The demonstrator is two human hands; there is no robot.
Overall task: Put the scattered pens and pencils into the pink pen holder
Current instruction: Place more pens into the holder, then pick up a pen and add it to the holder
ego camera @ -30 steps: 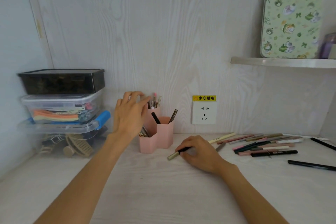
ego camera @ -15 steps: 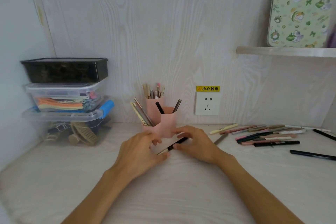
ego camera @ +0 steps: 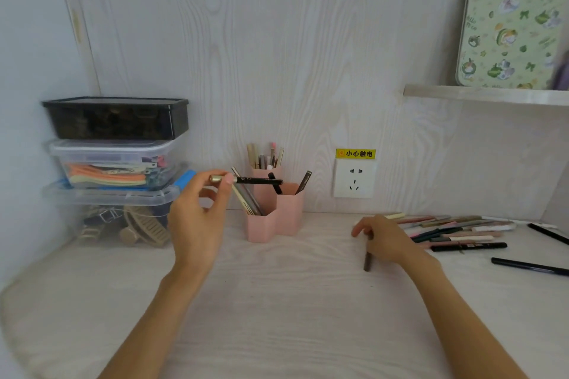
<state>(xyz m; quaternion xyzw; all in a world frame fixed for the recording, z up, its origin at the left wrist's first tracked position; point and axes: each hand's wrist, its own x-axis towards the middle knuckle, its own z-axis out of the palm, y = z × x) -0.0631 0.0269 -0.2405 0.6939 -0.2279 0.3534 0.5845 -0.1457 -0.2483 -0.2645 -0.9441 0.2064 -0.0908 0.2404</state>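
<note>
while the left hand (ego camera: 197, 218) lifts a black pen with a gold cap (ego camera: 246, 180) level at about 9 o'clock of the pink pen holder (ego camera: 274, 209), the right hand (ego camera: 386, 240) is down on the desk (ego camera: 277, 301) at about 4 o'clock of the holder.

head view, only view given. left hand: thumb and fingertips pinched on the pen near its gold end, black tip reaching across in front of the tall rear cell. pen horizontal, not yet tipped to drop in. right hand: fingers curled over a dark brown pencil (ego camera: 367, 260) lying on the desk; looks like a closing grasp, but i cannot tell whether it is truly gripped or only covered.

change: half a second back both hands met on this same pen low in front of the holder. now it sits in the left hand alone, raised to rim height. handover done. right hand has gone back toward the scattered pens and pencils (ego camera: 455, 232), lying at 3 o'clock of the holder, well apart from it. a second back the left hand was up at the holder and the right was picking this pen off the desk. reads as a relay: right gathers, left loads.

holder already has pens in all three cells. many strays left, plus two black pens (ego camera: 529, 266) farther out at 3 to 4 o'clock. task well short of done.

camera has also dipped closer; stacked plastic boxes (ego camera: 117, 151) at 9 o'clock, wall socket (ego camera: 354, 178) at 2 o'clock.
</note>
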